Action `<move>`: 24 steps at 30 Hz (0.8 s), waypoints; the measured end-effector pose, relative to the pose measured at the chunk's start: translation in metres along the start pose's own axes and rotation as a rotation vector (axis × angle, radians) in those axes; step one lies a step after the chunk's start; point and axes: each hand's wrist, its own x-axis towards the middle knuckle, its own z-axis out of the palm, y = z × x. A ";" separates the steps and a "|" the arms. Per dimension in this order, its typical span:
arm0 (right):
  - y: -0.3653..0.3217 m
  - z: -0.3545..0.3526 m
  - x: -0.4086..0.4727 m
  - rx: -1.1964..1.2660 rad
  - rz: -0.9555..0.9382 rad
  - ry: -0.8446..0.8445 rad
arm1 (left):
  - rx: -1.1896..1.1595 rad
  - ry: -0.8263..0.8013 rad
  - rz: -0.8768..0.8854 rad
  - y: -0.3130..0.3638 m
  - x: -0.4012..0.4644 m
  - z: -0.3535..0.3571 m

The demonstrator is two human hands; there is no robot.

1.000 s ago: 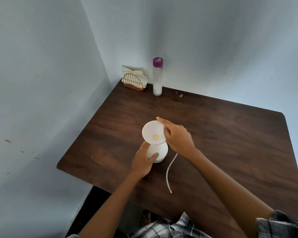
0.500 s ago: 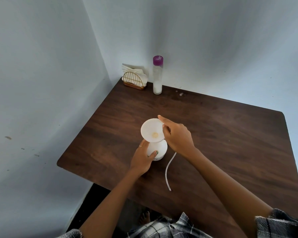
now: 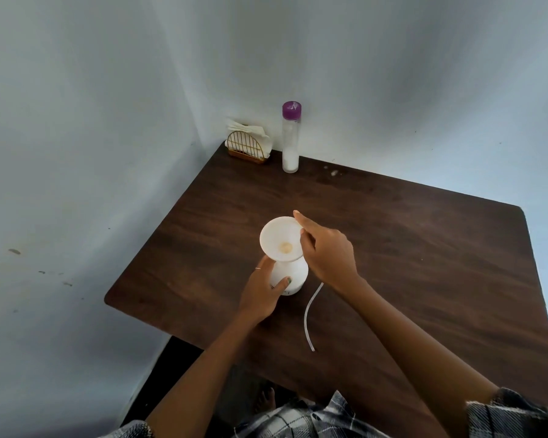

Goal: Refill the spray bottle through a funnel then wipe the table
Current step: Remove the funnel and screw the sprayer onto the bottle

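A white spray bottle (image 3: 293,275) stands open-topped on the dark wooden table (image 3: 408,248), with a white funnel (image 3: 280,238) seated in its neck. My left hand (image 3: 261,294) grips the bottle's body from the left, thumb across its front. My right hand (image 3: 326,251) pinches the funnel's right rim between thumb and fingers. A thin white dip tube (image 3: 310,317) lies on the table just right of the bottle. At the back stands a tall clear bottle with a purple cap (image 3: 290,137), white liquid filling its lower part.
A gold wire holder with white napkins (image 3: 247,143) sits in the back left corner against the walls. Small white specks (image 3: 332,172) lie near the back edge. The table's left and front edges drop to a dark floor.
The funnel has tipped slightly and settled in the bottle's neck as my right hand shifted on its rim. My left hand keeps its hold on the bottle.
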 end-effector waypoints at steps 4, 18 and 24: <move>-0.001 0.000 -0.002 0.049 -0.005 0.042 | -0.006 0.000 0.002 0.000 0.000 0.000; 0.003 0.000 0.002 0.159 0.038 0.011 | -0.059 -0.015 -0.028 -0.001 0.002 0.001; -0.002 -0.013 0.007 0.303 0.029 0.158 | -0.190 0.140 0.002 -0.004 -0.001 -0.004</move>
